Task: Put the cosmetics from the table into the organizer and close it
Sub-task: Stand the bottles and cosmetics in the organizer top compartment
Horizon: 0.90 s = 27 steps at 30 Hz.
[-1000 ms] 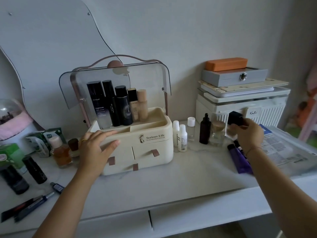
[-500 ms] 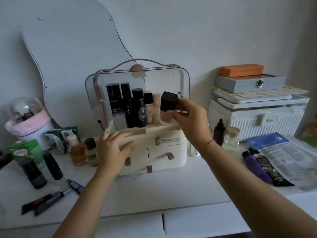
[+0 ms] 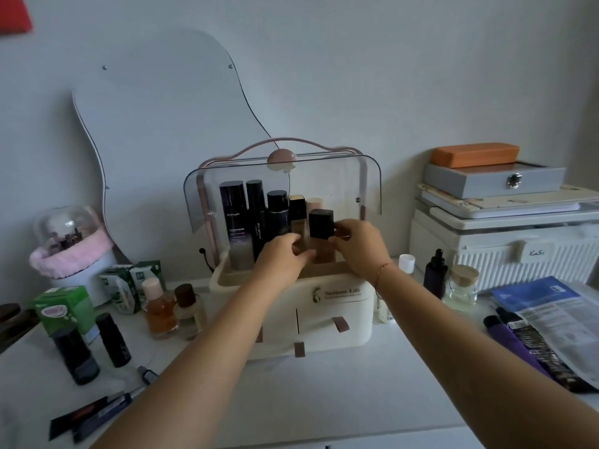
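Note:
The cream organizer [image 3: 340,306] stands mid-table with its clear lid [image 3: 340,179] raised. Several tall bottles [image 3: 256,218] stand upright in its top tray. My right hand [image 3: 359,251] holds a bottle with a square black cap [image 3: 321,223] over the tray, beside the beige bottles. My left hand [image 3: 282,259] reaches into the tray just left of it, fingers curled near that bottle's lower part; whether it grips anything is hidden.
Left of the organizer lie amber bottles [image 3: 158,306], two black tubes [image 3: 94,348], a green box [image 3: 64,309] and pens [image 3: 97,413]. To the right stand a dark dropper bottle [image 3: 435,273], a glass jar [image 3: 462,286], purple and black tubes [image 3: 518,345], papers and stacked white boxes [image 3: 505,234].
My right hand carried the black-capped bottle from the right side of the table into the organizer's tray. My left hand lifted off the organizer's front edge and moved into the tray.

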Tool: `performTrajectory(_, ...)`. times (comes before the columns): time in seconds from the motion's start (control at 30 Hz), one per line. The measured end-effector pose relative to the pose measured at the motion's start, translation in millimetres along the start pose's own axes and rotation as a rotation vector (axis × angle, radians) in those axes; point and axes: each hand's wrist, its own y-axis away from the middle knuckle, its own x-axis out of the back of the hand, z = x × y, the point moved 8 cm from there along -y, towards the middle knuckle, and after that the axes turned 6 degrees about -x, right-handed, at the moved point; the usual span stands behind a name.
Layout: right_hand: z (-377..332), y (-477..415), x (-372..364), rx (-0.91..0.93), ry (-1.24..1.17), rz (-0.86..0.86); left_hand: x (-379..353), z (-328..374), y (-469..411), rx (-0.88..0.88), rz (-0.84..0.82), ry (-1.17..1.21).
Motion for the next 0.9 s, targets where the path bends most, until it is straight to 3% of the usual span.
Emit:
performTrajectory(0.07,4,9,5,0.032,0.031,0.039,-9,2,-10,0.022,-0.012,-0.008)
performTrajectory(0.27,33,41,30,0.091,-0.171,0.301,-24,9,-32,0.086,0.005,-0.115)
performTrajectory(0.63,61,40,23,-0.028,-0.328,0.262,-38,17,-54,0.096,0.123,-0.301)
performTrajectory(0.9,68,40,18,-0.102,-0.394,0.248,-39,17,-56,0.135,0.119,-0.367)
